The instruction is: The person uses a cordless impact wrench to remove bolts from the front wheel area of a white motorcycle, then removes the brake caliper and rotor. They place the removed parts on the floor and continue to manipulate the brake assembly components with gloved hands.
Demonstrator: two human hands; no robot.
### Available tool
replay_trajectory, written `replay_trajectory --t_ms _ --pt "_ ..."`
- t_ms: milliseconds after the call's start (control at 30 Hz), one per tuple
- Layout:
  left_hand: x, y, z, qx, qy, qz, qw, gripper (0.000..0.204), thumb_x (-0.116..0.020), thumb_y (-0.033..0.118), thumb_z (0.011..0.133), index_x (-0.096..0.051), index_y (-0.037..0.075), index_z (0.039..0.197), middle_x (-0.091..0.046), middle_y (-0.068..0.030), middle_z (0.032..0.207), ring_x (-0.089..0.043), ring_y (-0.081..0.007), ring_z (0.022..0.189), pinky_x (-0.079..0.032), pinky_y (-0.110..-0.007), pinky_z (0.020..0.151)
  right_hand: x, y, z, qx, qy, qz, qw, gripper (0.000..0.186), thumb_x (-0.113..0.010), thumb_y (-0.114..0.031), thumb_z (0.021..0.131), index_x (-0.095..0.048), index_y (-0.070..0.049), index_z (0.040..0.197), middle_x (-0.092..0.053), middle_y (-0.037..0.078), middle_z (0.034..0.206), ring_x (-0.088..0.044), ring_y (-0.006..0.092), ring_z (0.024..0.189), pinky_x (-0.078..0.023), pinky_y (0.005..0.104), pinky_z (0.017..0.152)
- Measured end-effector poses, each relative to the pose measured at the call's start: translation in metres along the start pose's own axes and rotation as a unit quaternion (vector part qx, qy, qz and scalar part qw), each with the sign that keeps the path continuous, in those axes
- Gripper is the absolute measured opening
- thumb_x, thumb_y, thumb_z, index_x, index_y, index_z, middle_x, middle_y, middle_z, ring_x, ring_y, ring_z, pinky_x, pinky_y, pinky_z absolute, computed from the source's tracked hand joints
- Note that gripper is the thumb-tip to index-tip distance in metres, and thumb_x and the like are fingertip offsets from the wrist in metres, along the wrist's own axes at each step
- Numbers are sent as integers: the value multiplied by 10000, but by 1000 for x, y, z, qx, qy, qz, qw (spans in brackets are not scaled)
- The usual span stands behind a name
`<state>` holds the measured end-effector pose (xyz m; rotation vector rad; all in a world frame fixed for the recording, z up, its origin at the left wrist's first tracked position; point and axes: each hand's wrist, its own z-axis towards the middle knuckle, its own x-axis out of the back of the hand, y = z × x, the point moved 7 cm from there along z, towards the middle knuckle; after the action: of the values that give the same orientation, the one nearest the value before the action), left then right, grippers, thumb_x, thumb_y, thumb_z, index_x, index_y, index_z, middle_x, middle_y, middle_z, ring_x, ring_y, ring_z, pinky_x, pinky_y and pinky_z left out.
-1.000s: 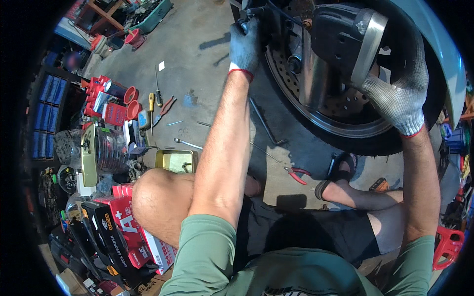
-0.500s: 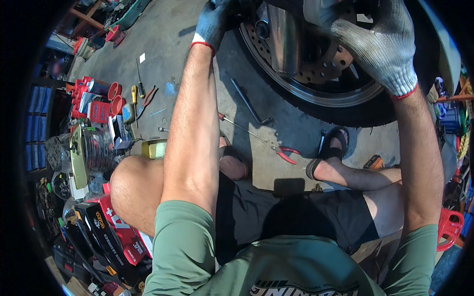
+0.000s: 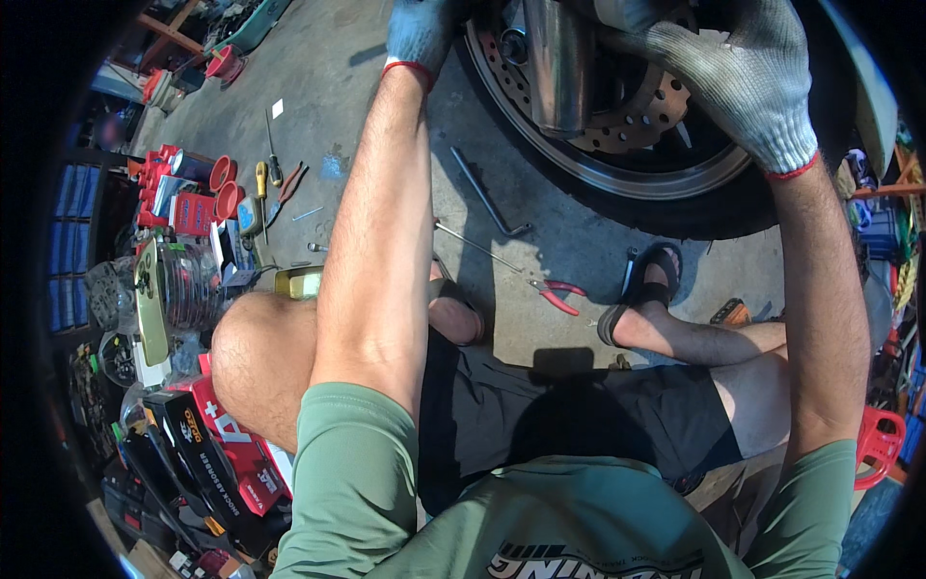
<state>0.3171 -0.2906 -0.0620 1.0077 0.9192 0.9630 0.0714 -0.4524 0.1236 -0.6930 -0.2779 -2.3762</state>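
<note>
Your left hand (image 3: 422, 37) is cropped, grip undeterminable; your right hand (image 3: 748, 85), thumb spread over the wheel (image 3: 675, 187), hold unclear, should avoid the brake disc (image 3: 652, 121).

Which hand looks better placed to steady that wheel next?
Probably the right hand: it overlaps the wheel in this view, while the left hand is off to the wheel's left, partly cut off above.

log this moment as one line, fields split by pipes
left hand: gloved, at top edge, grip unseen | right hand: gloved, overlapping wheel in view, grip unclear | floor: bent metal bar, red-handled pliers
</note>
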Motion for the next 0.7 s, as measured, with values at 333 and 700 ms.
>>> replay_trajectory --t_ms 333,700 --pt "-4 -18 0 48 61 -20 997 518 -521 538 1027 -653 38 1063 -688 -101 802 -674 -229 652 -561 -349 595 2 8 -3 26 -2 26 999 870 -939 -225 677 -519 -44 1417 -622 150 1325 -611 280 1249 -485 402 1094" --pt "-7 -15 1 41 55 -17 998 544 -479 529 1060 -678 29 1143 -726 -119 944 -696 -235 785 -572 -352 696 -2 6 -2 59 2 11 998 877 -944 -230 672 -519 -44 1416 -620 158 1342 -619 281 1253 -517 415 1078"
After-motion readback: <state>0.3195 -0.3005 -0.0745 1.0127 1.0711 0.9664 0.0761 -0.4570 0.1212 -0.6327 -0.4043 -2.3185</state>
